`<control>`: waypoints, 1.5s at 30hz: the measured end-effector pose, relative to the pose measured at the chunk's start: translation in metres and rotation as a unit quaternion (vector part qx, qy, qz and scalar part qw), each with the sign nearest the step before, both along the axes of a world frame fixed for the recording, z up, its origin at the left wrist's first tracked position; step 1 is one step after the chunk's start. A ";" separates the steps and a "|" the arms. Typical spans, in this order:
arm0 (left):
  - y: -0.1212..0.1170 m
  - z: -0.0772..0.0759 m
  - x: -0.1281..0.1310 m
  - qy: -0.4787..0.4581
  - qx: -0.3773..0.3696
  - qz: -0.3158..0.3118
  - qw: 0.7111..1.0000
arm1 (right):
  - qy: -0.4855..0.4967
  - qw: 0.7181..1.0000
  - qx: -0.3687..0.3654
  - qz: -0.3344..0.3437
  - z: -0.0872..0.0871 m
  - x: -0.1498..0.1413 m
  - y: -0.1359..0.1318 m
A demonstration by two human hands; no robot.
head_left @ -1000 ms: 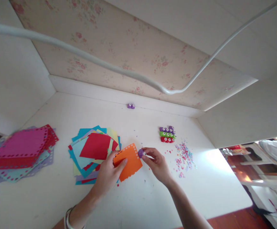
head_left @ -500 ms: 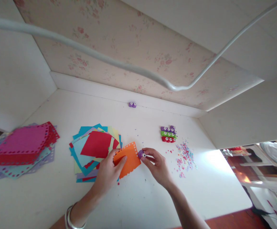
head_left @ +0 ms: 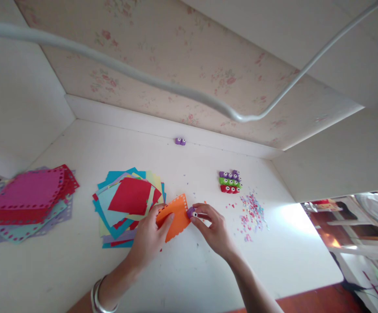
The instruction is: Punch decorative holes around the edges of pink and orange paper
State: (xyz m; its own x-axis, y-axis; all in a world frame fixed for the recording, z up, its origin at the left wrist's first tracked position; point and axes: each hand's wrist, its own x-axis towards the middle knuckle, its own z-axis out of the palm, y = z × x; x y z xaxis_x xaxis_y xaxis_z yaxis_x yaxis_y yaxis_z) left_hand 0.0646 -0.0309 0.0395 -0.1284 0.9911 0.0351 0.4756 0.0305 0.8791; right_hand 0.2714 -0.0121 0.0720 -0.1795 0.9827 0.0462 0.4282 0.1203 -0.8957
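An orange paper sheet [head_left: 177, 224] with small holes punched along its edges is pinched by my left hand [head_left: 152, 234], thumb on top. My right hand [head_left: 211, 228] grips a small purple craft punch [head_left: 191, 212] with a black-and-white knob, set on the sheet's right edge. Just left of the sheet, partly under my left hand, lies a pile of coloured paper [head_left: 130, 195], with red on top and blue, yellow and purple below. Orange bits [head_left: 205, 202] lie beside my right fingers.
On the far left is a stack of hole-edged sheets [head_left: 26, 189], pink uppermost. Purple, green and red punches [head_left: 230, 181] stand in rows at right, with paper confetti [head_left: 253, 215] beside them. Two purple punches [head_left: 180, 141] sit by the back wall. A white cable [head_left: 176, 89] crosses above.
Along the sheet's right edge, the punch and my right hand have shifted very slightly. Orange bits now show by my right fingers. The camera view has moved a little.
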 end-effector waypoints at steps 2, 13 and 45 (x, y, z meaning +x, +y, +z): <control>-0.001 -0.001 0.002 -0.001 0.006 -0.011 1.000 | -0.013 1.000 0.006 -0.005 0.000 0.001 0.000; -0.001 -0.004 0.004 -0.026 0.000 -0.024 0.999 | -0.013 1.000 0.001 -0.014 -0.009 0.006 -0.004; -0.017 -0.003 0.011 0.255 0.207 -0.226 0.917 | -0.122 0.990 0.071 0.024 -0.021 0.016 -0.012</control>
